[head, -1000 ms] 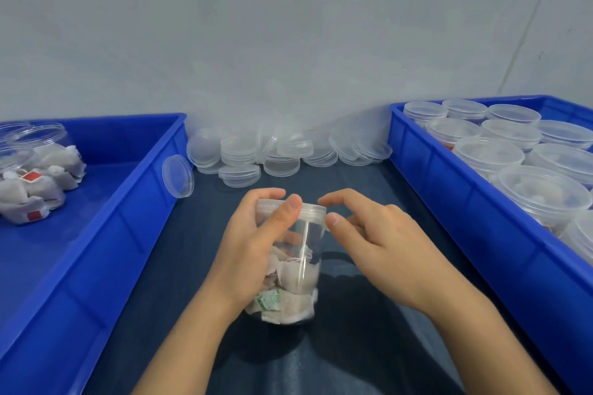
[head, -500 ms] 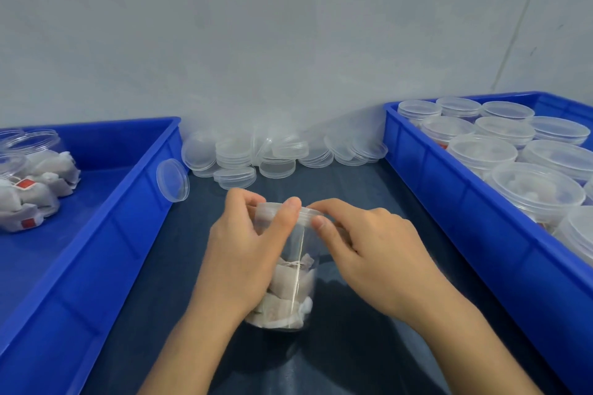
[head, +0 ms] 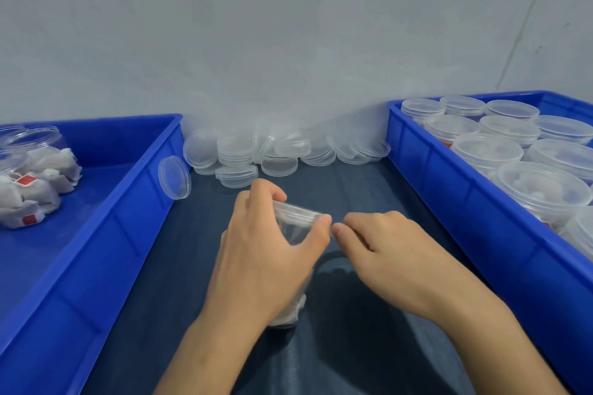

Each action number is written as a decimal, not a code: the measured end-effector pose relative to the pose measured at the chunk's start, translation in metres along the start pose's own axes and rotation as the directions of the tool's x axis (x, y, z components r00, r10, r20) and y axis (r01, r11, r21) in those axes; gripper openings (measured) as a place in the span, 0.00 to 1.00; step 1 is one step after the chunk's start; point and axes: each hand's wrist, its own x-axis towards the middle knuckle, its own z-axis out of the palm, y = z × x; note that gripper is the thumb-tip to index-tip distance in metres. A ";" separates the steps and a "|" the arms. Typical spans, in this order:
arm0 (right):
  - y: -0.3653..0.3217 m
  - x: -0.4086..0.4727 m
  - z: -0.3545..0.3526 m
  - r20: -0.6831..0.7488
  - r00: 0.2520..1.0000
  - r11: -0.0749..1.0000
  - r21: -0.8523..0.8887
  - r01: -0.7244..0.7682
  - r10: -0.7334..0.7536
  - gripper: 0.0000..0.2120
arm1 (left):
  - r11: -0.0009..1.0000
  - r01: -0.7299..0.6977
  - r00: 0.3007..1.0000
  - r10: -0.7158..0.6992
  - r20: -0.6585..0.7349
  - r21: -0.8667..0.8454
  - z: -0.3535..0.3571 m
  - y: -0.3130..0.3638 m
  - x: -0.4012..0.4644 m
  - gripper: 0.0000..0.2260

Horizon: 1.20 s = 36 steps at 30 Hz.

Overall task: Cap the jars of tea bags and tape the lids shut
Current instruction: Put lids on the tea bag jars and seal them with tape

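A clear plastic jar (head: 296, 232) of tea bags stands on the dark mat in the middle, with a clear lid (head: 298, 209) on top. My left hand (head: 263, 253) grips the jar from the left, thumb on the lid's near edge, and hides most of its body. My right hand (head: 385, 247) hovers just right of the jar with fingers curled under and the thumb pointing at the lid, a small gap apart. I see nothing in it. No tape shows.
Loose clear lids (head: 279, 154) are piled along the wall. One lid (head: 174, 177) leans on the left blue bin (head: 128, 202), which holds open jars of tea bags (head: 32, 170). The right blue bin (head: 449, 202) is packed with capped jars (head: 487, 151).
My right hand has let go of the lid's edge and drawn back to the right, fingers curling in. My left hand has wrapped further round the jar.
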 end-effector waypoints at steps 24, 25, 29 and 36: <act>0.001 0.001 -0.007 -0.176 0.967 0.983 -0.001 0.185 -0.182 0.23 | 0.969 0.120 0.992 -0.107 0.072 -0.214 -0.008 -0.001 0.005 0.24; 0.001 0.000 -0.007 -0.183 0.965 0.982 0.003 0.191 -0.187 0.23 | 0.967 0.119 0.992 -0.105 0.074 -0.225 -0.009 -0.001 0.005 0.25; -0.002 -0.001 -0.008 -0.233 0.949 0.974 0.032 0.225 -0.211 0.23 | 0.942 0.141 0.989 -0.121 0.086 -0.303 -0.011 -0.004 0.005 0.28; 0.004 0.001 -0.013 -0.260 0.954 0.825 0.500 0.264 -0.147 0.23 | 0.598 0.375 0.910 -0.089 0.405 -0.709 -0.014 -0.016 0.012 0.34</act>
